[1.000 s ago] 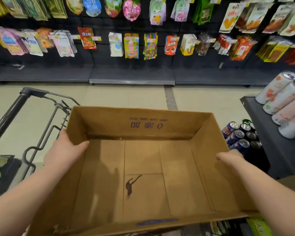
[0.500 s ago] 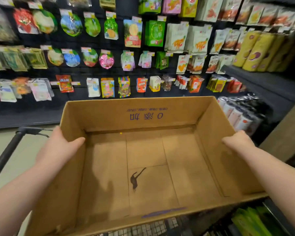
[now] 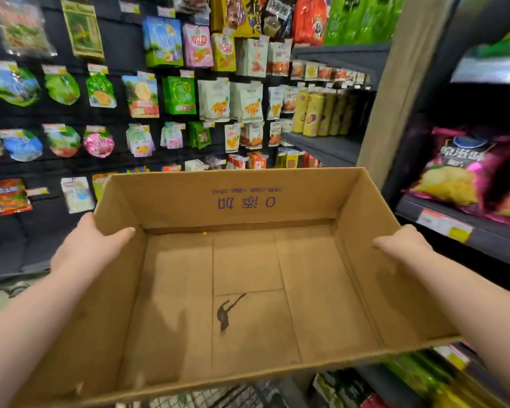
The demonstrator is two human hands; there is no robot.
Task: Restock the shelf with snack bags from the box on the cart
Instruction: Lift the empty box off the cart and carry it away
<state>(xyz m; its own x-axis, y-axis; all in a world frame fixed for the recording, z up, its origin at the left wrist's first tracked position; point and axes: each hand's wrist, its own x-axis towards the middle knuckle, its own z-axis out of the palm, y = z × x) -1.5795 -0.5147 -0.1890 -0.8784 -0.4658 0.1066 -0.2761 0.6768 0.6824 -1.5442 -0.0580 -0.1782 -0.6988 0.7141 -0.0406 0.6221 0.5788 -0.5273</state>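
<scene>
Hands first: the left hand [image 3: 92,245] and the right hand [image 3: 401,245] sit wide apart, each clamped on an opposite side wall of the cardboard box [image 3: 248,201], thumb hooked over the rim and lying inside, the other fingers hidden behind the cardboard. The box hangs in the air in front of the person, level, with the wire mesh of the cart [image 3: 218,399] showing under its near edge, and it holds nothing (only a dark stain on the bottom flaps), so the restocking looks close to done. Purple chip bags [image 3: 454,172] lie on the shelf [image 3: 483,240] just beside the right hand, and a wooden post [image 3: 395,98] stands near the far right corner. The likely slip is that corner catching the post or sweeping a chip bag off the shelf edge, since the box is broad and hides what lies below it. A thin wall could also buckle under the thumbs and tip the box.
</scene>
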